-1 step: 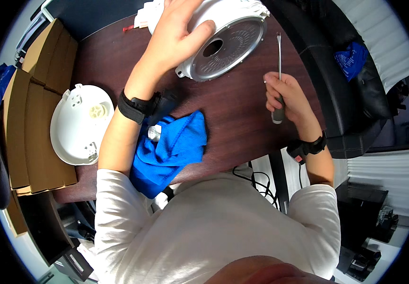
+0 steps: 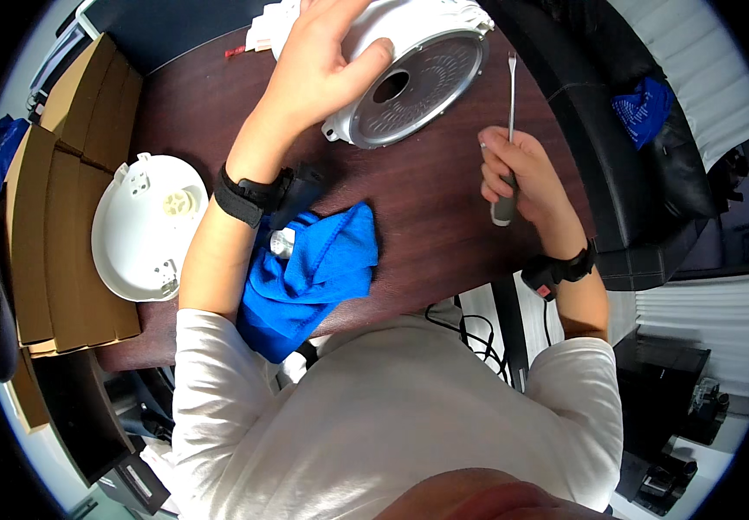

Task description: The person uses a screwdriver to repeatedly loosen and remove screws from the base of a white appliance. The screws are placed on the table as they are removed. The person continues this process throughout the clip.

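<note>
At the far side of the table, a round white appliance is tilted, showing a silver disc with slots and a dark round hole. My left hand grips its white housing, thumb along the near edge; the fingertips run out of the picture. To the right, my right hand is closed around the grey handle of a screwdriver. Its metal shaft points away from me, with the tip apart from the appliance. A crumpled blue cloth lies near my left forearm.
A white round cover with small fittings and a cream round part lies at the left, beside brown cardboard boxes. A red-tipped item sits at the back. A black padded seat borders the table's right edge.
My right hand has shifted very slightly away from me and to the left with the screwdriver. The left hand and the appliance stay where they were.
</note>
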`<state>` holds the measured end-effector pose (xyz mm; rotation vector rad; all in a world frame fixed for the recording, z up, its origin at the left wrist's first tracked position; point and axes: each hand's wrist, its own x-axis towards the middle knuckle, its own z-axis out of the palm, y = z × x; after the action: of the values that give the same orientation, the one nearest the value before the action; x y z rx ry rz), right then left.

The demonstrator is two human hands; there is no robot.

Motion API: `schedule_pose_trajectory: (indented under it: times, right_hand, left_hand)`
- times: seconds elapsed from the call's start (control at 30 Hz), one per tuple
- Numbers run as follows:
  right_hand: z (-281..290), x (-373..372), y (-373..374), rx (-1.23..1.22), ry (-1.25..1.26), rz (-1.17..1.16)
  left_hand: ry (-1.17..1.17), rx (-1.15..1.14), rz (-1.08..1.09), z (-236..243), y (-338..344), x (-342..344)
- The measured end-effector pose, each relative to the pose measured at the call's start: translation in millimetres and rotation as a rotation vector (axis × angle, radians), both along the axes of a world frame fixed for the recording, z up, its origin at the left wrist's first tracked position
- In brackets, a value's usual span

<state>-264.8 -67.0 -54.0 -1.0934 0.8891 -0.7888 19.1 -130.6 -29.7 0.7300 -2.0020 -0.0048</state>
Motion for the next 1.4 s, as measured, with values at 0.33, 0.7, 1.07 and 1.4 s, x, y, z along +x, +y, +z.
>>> schedule_pose_trajectory:
  times: [0.33, 0.7, 1.07, 1.4]
  right_hand:
    - [27.7, 60.4, -21.8, -0.178, -0.35, 0.109]
    - [-3.1, 42.3, -47.5, -0.178, -0.428, 0.05]
    - [-7.9, 30.8, -56.9, -0.207, -0.429, -0.018]
    - [-0.9, 22.9, -53.8, -0.346, -0.416, -0.068]
  left_hand:
    - [-0.105, 0.096, -0.176, 35.2, 39.4, -22.7]
    - [-0.156, 0.034, 0.152, -4.7, 19.1, -37.1]
    - [-0.143, 0.086, 0.192, -21.0, 16.3, -48.8]
    - [-0.284, 0.102, 0.162, 8.7, 37.2, -46.0]
